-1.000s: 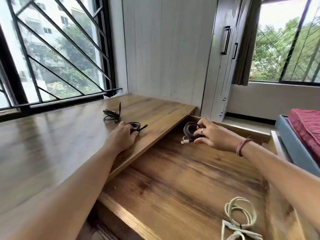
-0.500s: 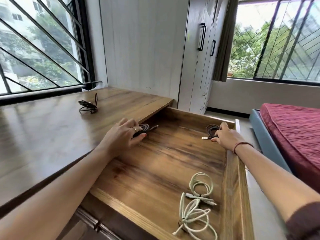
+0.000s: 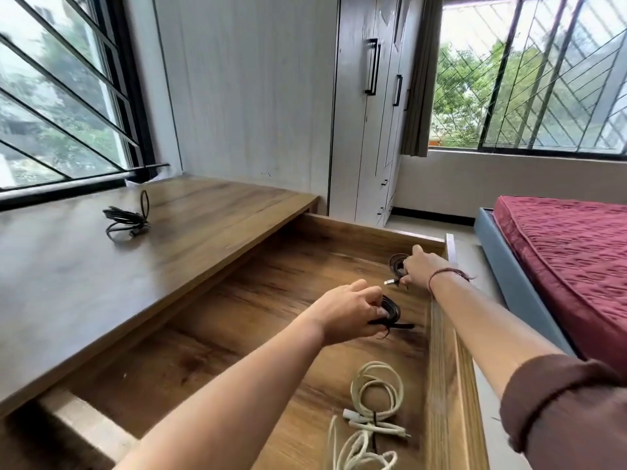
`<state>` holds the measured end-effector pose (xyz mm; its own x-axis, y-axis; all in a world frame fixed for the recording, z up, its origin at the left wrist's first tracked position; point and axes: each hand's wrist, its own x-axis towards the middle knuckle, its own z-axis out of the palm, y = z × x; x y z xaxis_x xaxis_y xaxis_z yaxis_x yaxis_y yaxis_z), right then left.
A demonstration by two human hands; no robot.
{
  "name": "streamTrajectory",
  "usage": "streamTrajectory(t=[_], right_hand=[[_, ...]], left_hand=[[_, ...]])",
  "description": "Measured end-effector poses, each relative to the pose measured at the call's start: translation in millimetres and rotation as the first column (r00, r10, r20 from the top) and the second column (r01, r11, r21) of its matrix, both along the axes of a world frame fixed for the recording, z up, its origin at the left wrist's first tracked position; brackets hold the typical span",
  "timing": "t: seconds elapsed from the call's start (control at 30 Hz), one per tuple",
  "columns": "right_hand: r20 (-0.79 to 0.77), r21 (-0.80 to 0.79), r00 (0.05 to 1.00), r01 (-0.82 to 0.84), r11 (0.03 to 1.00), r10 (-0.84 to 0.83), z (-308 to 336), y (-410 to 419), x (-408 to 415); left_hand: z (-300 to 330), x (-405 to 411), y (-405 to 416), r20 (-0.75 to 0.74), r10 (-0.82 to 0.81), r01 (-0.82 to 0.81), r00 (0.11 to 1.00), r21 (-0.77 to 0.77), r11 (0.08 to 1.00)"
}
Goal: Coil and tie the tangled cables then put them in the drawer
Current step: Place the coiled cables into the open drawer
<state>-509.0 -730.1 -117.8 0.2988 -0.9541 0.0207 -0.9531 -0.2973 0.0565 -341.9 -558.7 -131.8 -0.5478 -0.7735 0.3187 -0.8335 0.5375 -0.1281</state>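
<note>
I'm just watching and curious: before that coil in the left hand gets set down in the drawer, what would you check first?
1. Left hand holds the black coil: ok.
2. Coil is tied: cannot tell, its tail sticks out.
3. Drawer open: ok.
4. Bare wood free below the coil: ok.
5. Right hand out of the way, on the dark cable in the far corner: ok.
6. All cables off the desk: not ok, a black bundle remains.

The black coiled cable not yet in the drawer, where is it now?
In the head view, the black coiled cable lies on the wooden desktop at far left, near the window, apart from both hands.
</note>
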Motion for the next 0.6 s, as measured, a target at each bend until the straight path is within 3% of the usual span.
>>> streamTrajectory(t=[0.1, 0.2, 0.4, 0.6], right_hand=[[-0.144, 0.009, 0.987, -0.068, 0.998, 0.069, -1, -1, 4], [-0.156, 0.078, 0.983, -0.081, 0.994, 0.092, -1, -2, 4], [0.026, 0.049, 0.997, -0.067, 0.997, 0.066, 3, 5, -2], [0.271, -0.105, 0.962, 0.015, 0.994, 0.014, 10, 21, -11]], left_hand=[[-14, -15, -12, 0.035, -0.027, 0.024, 0.999, 0.068, 0.997], [-23, -23, -16, 0.082, -0.053, 0.038, 0.995, 0.168, 0.985], [-15, -26, -2, -0.016, -0.057, 0.059, 0.998, 0.426, 0.903], [28, 18, 32, -0.129, 0.009, 0.034, 0.992, 0.324, 0.946]])
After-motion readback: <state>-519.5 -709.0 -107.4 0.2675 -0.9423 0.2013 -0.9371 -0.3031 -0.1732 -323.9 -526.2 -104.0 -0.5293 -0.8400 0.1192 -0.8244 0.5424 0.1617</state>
